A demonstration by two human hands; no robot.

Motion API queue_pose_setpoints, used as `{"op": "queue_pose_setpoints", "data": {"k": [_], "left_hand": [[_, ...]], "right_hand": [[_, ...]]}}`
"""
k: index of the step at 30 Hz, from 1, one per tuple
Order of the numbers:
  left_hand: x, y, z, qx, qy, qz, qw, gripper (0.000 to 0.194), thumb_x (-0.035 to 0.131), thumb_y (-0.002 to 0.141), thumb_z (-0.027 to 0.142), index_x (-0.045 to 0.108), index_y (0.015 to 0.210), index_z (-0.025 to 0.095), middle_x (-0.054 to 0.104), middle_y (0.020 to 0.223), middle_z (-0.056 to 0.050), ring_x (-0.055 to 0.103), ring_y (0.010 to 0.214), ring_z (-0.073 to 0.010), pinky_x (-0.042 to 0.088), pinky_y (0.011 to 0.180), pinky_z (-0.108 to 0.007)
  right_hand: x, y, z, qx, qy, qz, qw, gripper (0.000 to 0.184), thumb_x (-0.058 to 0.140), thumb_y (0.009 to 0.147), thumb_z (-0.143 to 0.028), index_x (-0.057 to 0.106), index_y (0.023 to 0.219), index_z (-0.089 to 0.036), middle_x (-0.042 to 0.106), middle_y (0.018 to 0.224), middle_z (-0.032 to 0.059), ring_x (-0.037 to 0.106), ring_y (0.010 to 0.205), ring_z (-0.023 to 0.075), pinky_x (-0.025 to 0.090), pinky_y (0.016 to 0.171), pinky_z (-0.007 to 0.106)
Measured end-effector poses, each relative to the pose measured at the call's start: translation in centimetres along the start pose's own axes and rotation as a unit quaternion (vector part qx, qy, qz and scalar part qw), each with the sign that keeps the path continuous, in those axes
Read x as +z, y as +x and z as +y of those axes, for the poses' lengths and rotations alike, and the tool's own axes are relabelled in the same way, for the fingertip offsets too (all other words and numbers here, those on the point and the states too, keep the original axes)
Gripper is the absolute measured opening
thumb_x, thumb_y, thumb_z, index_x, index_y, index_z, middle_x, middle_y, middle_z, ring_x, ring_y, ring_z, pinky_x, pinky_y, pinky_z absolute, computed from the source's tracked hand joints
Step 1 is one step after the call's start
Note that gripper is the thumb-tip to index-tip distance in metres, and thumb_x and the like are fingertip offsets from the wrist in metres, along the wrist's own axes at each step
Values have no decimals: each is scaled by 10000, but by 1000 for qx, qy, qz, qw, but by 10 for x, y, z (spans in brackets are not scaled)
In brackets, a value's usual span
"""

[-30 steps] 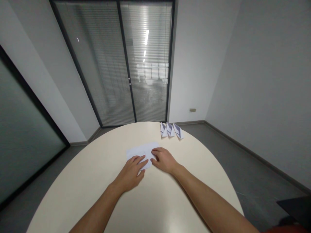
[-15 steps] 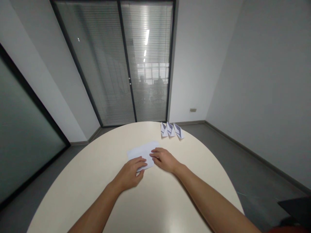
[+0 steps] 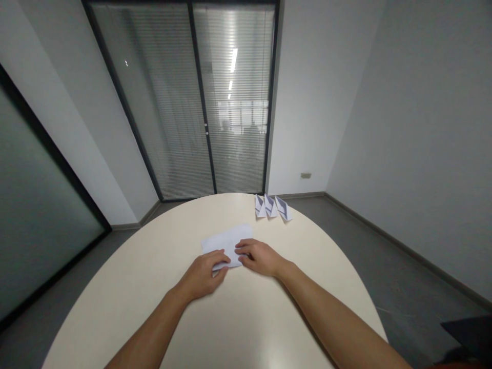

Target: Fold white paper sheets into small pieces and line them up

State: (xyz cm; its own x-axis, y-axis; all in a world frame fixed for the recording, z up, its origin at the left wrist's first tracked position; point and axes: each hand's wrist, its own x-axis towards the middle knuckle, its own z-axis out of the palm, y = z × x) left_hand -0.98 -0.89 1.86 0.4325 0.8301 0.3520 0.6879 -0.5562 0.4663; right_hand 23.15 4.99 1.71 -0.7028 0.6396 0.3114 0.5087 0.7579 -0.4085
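A white sheet of paper [image 3: 225, 239] lies at an angle on the table, its near edge towards me. At its lower left, my left hand [image 3: 203, 274] has its fingers on top and its thumb by the near edge, with the edge between them. Across the paper's right side rest the fingers of my right hand [image 3: 262, 258], slightly spread and pressing down from above. The two hands' fingertips are close but apart. Part of the near edge is hidden under the fingers.
Three folded white paper pieces [image 3: 270, 206] stand in a row near the far right edge of the round cream table [image 3: 230, 328]. Beyond it are a glass partition with blinds [image 3: 172, 102] and a grey wall. A dark object [image 3: 471, 333] shows at the lower right.
My right hand has slid slightly towards me and to the left over the paper. My left hand has shifted a little left, and the paper's near edge sits slightly higher.
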Motion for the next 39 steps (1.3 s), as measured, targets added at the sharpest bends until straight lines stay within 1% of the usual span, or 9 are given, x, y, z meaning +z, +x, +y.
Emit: {"op": "queue_pose_setpoints", "data": {"k": [6,11,15,19,25,29,32,36,39], "left_hand": [[-6,4,3,-45,-16,19,999,231,523,938,343,723,1011,254,774,1033,-18,722,967,-205,541,895,-314],[-3,5,1,-109,27,49,992,321,509,952,399,620,1219,261,760,1044,-24,717,822,-202,541,786,-312],[3,5,-5,-119,36,68,990,414,503,957,400,512,1349,268,714,1203,-50,714,968,-230,544,845,-344],[10,4,-11,-108,28,73,991,577,501,966,385,356,1496,207,635,1342,-120,646,1173,-260,519,972,-399],[20,4,-21,-58,27,93,994,666,525,964,334,240,1550,195,547,1420,-137,535,1305,-248,433,1102,-438],[26,4,-28,-48,42,92,994,705,574,933,308,239,1546,209,540,1418,-142,520,1308,-277,421,1103,-495],[30,4,-33,-40,55,93,993,696,591,919,301,272,1531,214,525,1437,-143,509,1316,-296,417,1102,-521],[29,5,-32,-21,83,112,990,598,619,901,296,406,1450,192,533,1422,-143,499,1310,-303,415,1107,-521],[24,6,-27,-18,110,124,986,429,630,894,268,549,1311,208,576,1350,-116,516,1264,-291,438,1085,-499]], "right_hand": [[-2,0,-2,-3,10,-5,1000,322,566,938,-300,724,1208,-222,674,1299,67,599,1220,219,445,1065,334],[-3,1,-6,-11,16,-6,1000,293,543,957,-298,743,1155,-214,700,1255,68,623,1181,213,450,1044,324],[-5,2,-10,-17,21,-3,1000,280,526,966,-284,733,1148,-234,728,1195,44,645,1131,204,457,1007,310],[-4,2,-11,0,19,-4,1000,304,540,947,-271,706,1198,-229,728,1191,42,649,1108,207,462,987,309],[-3,1,-11,27,12,-6,1000,425,572,914,-292,632,1325,-202,688,1274,84,633,1141,236,466,1003,343],[-3,1,-10,17,12,-1,1000,443,585,909,-290,618,1342,-205,679,1286,87,623,1154,238,462,1014,352],[-1,0,-7,-19,10,2,1000,423,580,920,-273,620,1337,-215,671,1297,76,593,1202,232,431,1059,361],[2,1,-3,-56,-5,-3,998,384,577,929,-268,652,1304,-228,645,1317,88,576,1218,236,425,1066,383],[2,1,-3,-57,-14,-5,998,359,615,905,-282,693,1253,-238,624,1346,95,577,1215,253,435,1054,401]]}}
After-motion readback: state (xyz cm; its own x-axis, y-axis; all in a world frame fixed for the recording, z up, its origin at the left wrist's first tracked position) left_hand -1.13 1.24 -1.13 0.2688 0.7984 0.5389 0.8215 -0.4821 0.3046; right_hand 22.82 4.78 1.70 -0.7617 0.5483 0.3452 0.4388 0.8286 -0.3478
